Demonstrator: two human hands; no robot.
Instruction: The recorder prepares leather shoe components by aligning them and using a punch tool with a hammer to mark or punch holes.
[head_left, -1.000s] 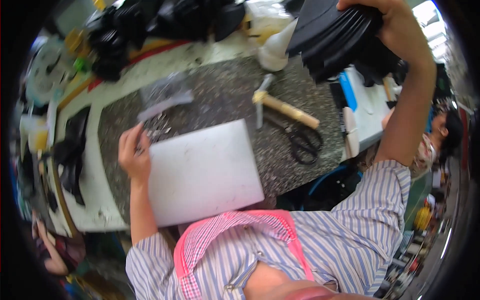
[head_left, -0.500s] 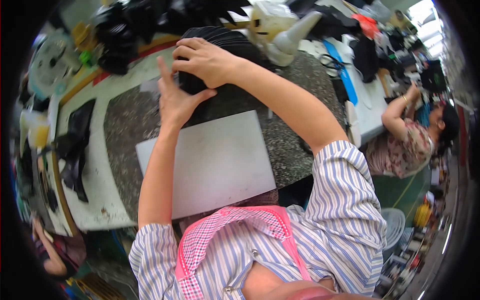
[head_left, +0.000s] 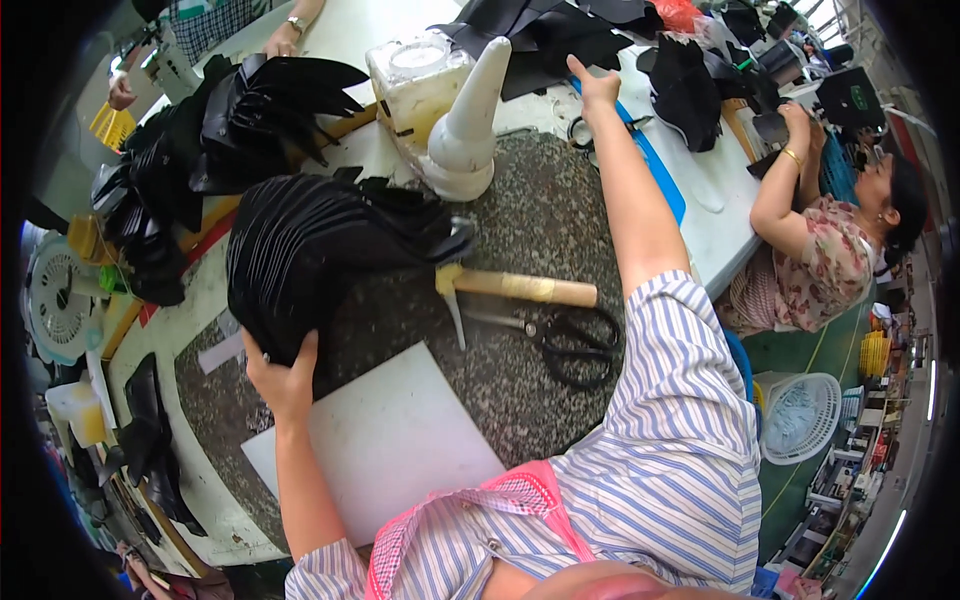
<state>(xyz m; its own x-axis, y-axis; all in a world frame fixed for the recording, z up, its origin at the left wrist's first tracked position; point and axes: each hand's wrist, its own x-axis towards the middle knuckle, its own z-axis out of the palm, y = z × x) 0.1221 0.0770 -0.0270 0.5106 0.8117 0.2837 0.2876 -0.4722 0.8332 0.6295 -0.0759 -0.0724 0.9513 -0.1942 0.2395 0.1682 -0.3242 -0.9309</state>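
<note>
A thick fanned stack of black leather pieces point(head_left: 300, 235) lies on the dark speckled slab. My left hand point(head_left: 283, 382) grips its near end, thumb on one side and fingers on the other. Far to the right, my right hand point(head_left: 598, 88) is stretched out beside loose black leather pieces point(head_left: 535, 45), above a blue strip point(head_left: 660, 180). Its thumb and fingers stand apart, with nothing visible between them. A hammer point(head_left: 530, 287) with a wooden handle and black-handled scissors point(head_left: 575, 345) lie right of the stack. A white board point(head_left: 385, 440) is nearest me.
A grimy glue container point(head_left: 415, 85) and a white cone-shaped bottle point(head_left: 470, 130) stand behind the slab. More black pieces point(head_left: 250, 115) are heaped at the far left. A co-worker point(head_left: 810, 240) sits at right; another person's hand point(head_left: 283, 40) rests at the far edge.
My right hand has left the stack and swung far right. My left hand has come nearer, at the stack's near end. The view has shifted, showing the hammer and scissors.
</note>
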